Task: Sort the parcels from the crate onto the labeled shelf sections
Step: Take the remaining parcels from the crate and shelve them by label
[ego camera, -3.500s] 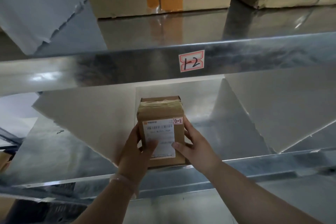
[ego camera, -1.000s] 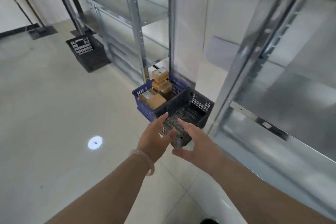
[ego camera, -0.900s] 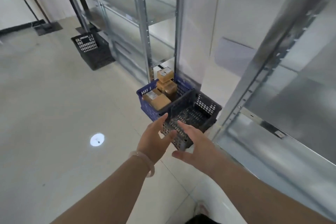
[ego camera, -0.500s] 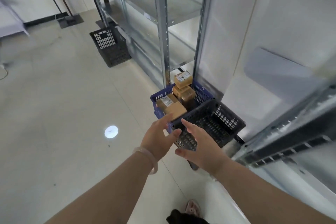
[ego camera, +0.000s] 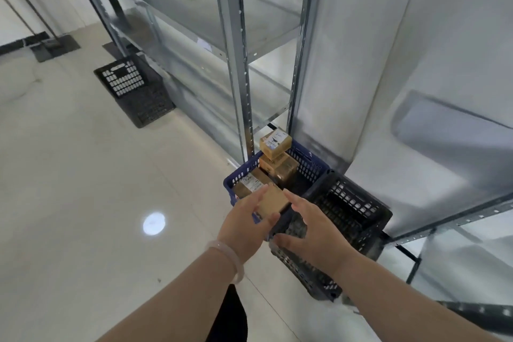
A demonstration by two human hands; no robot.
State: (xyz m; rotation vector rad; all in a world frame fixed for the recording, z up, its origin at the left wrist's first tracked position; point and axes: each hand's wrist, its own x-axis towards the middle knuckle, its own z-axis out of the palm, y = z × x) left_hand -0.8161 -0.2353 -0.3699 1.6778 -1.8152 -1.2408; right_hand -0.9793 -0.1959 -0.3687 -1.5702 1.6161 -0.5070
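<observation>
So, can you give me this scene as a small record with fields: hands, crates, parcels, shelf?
left hand: open, empty, above blue crate near end
right hand: open, empty, above black crate
blue crate: on floor by shelf, holds several parcels
top parcel: highest in stack, label up
black crate: against blue crate, no parcel visible inside
far crate: black, further along shelf

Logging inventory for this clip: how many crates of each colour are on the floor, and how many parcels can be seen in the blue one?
Blue crate: 1
Black crates: 2
Cardboard parcels showing in the blue crate: 4 (any underneath are hidden)
Total: 7
</observation>
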